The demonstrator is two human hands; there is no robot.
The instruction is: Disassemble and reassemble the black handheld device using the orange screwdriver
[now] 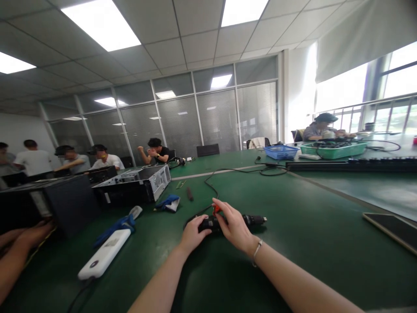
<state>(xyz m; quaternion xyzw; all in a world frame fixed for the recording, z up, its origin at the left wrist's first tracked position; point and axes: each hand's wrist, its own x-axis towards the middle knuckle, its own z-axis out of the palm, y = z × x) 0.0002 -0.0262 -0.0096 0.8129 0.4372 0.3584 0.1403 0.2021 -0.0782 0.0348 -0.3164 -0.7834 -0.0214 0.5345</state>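
A black corded electric screwdriver (256,220) lies on the green table in front of me, its tip pointing right. My left hand (194,232) is closed around its rear end, thumb along the near side. Over its middle, my right hand (233,224) is closed, with thumb and fingers at a small orange-red part (216,210) of the tool. The fingers partly cover that piece, so its exact shape is hidden. From the screwdriver's rear, a black cord (213,188) runs off across the table.
A white power strip (106,254) and blue gloves (117,228) lie to the left, near an open computer case (140,182). A co-worker's hands (35,237) reach into a dark case (70,204). Blue (280,152) and green baskets (342,151) stand at far right; a phone-like slab (394,230) lies nearer.
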